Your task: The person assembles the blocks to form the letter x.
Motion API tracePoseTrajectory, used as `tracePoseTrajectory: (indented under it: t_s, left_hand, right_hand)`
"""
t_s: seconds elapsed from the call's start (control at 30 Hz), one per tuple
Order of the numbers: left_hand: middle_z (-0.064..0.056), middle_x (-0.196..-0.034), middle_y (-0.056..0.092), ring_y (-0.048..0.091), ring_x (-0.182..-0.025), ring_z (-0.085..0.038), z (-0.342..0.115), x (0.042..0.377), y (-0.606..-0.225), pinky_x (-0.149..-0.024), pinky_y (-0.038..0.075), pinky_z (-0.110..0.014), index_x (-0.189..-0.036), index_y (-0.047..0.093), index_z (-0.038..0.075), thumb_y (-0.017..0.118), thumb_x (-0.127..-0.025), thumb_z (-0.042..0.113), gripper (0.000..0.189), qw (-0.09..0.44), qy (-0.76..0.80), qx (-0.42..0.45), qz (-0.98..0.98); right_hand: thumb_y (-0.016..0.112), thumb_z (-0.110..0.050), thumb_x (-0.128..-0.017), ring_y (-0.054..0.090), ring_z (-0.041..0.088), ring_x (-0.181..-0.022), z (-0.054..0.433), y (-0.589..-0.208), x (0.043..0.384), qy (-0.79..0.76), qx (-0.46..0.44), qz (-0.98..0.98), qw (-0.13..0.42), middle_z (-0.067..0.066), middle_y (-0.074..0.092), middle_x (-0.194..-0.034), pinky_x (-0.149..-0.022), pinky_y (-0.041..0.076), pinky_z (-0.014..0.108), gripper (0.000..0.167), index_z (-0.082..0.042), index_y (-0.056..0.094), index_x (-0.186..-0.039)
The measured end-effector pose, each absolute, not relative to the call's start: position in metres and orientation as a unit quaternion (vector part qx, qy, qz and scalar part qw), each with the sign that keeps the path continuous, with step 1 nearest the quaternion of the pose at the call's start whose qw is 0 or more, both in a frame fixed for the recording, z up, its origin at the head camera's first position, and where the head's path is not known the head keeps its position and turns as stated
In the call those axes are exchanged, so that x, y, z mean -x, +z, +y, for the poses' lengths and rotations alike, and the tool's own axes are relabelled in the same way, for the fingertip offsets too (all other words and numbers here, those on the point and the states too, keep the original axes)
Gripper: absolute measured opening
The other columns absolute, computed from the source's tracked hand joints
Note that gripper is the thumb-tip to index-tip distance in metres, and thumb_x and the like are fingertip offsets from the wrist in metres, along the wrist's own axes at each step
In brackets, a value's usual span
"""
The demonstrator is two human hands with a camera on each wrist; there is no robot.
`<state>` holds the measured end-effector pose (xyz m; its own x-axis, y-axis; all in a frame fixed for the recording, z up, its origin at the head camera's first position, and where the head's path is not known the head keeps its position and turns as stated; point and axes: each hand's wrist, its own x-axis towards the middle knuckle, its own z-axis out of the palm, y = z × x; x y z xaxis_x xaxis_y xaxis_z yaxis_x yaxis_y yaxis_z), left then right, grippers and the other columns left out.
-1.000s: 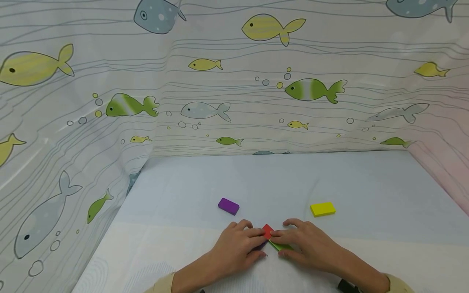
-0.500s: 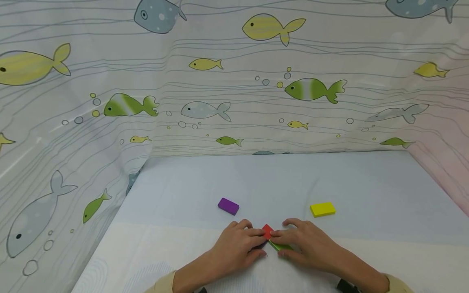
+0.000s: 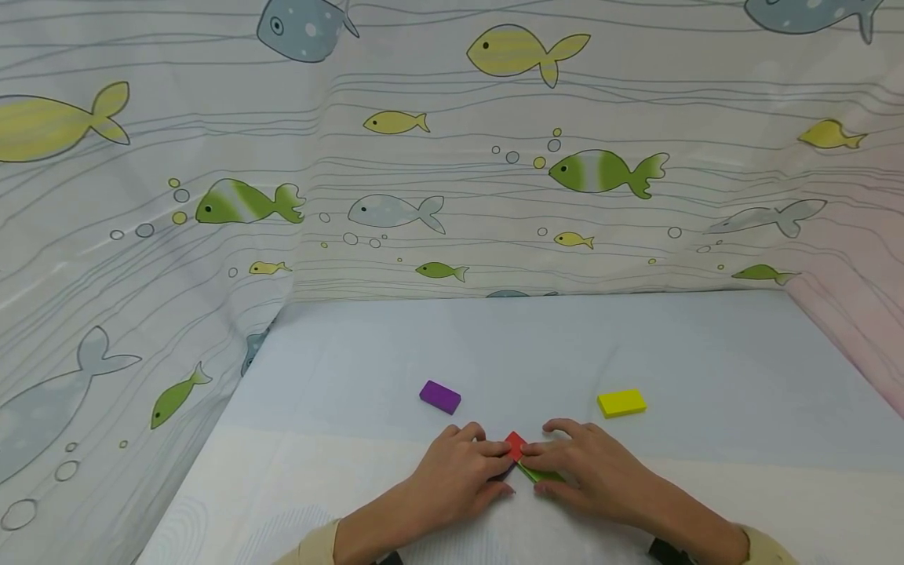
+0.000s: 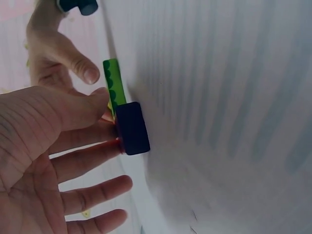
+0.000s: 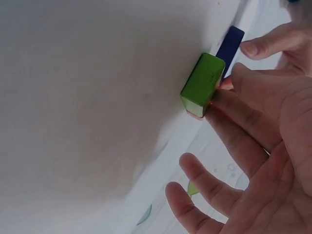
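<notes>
In the head view a red block [image 3: 515, 442] lies between the fingertips of both hands. A dark blue block [image 4: 132, 127] slants to its front left and a green block [image 5: 204, 83] to its front right, so the pair forms an angle. My left hand [image 3: 453, 475] has its long fingertips against the red and dark blue blocks, its thumb held apart from the dark blue face. My right hand [image 3: 592, 473] touches the red and green blocks with index and middle fingertips. Outer fingers of both hands are spread. The hands hide part of the blocks.
Farther back on the pale cloth-covered table [image 3: 339, 361] lie a purple block [image 3: 440, 397] on the left and a yellow block [image 3: 621, 402] on the right. A fish-printed curtain [image 3: 438, 173] hangs behind and along the left side.
Both hands and the blocks stay almost still. The curtain on the left has shifted leftward.
</notes>
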<state>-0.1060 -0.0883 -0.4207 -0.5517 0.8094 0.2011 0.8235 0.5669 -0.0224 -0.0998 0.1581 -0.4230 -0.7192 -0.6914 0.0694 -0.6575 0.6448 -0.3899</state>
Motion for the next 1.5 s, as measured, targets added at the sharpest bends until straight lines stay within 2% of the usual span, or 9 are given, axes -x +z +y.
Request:
tracePoseTrajectory:
  t_s: [0.5,0.8,1.03,1.3,1.5]
  left_hand:
    - [0.011,-0.119,0.068,0.056,-0.091,-0.011,-0.088,0.108,-0.418,-0.066,0.037,-0.022,-0.109,0.077,0.026,0.072,-0.088,0.044,0.028,0.082,-0.03,0.461,-0.883]
    - [0.01,-0.12,0.068,0.056,-0.091,-0.012,-0.088,0.107,-0.417,-0.066,0.036,-0.021,-0.112,0.076,0.025,0.073,-0.088,0.044,0.031,0.078,-0.028,0.462,-0.883]
    - [0.01,-0.119,0.068,0.055,-0.089,-0.011,-0.088,0.107,-0.417,-0.065,0.035,-0.021,-0.112,0.076,0.025,0.073,-0.088,0.042,0.03,0.073,-0.031,0.462,-0.883]
    - [0.01,-0.121,0.068,0.054,-0.088,-0.011,-0.087,0.107,-0.418,-0.065,0.034,-0.02,-0.114,0.076,0.026,0.073,-0.088,0.043,0.032,0.061,-0.023,0.455,-0.888]
    - [0.01,-0.121,0.067,0.054,-0.088,-0.011,-0.087,0.106,-0.417,-0.064,0.033,-0.02,-0.114,0.076,0.025,0.073,-0.088,0.042,0.031,0.046,-0.022,0.452,-0.891]
  right_hand:
    - [0.07,-0.037,-0.092,0.051,0.024,-0.12,0.158,-0.422,0.101,-0.186,0.387,0.903,0.018,-0.017,0.065,-0.122,-0.09,0.044,0.053,0.034,-0.03,0.07,-0.125]
    - [0.073,-0.035,-0.09,0.051,0.023,-0.123,0.161,-0.431,0.103,-0.213,0.386,0.897,-0.032,-0.017,0.065,-0.122,-0.093,0.042,0.053,0.037,-0.029,0.07,-0.126]
    - [0.076,-0.033,-0.087,0.053,0.022,-0.121,0.166,-0.431,0.105,-0.22,0.378,0.898,-0.05,-0.017,0.065,-0.12,-0.09,0.045,0.052,0.038,-0.026,0.07,-0.124]
    - [0.075,-0.034,-0.088,0.053,0.019,-0.118,0.171,-0.419,0.106,-0.218,0.348,0.911,-0.033,-0.019,0.066,-0.115,-0.09,0.046,0.051,0.038,-0.026,0.071,-0.124]
    - [0.079,-0.032,-0.084,0.054,0.015,-0.112,0.18,-0.417,0.11,-0.217,0.349,0.908,-0.082,-0.021,0.066,-0.111,-0.087,0.047,0.047,0.037,-0.026,0.073,-0.12]
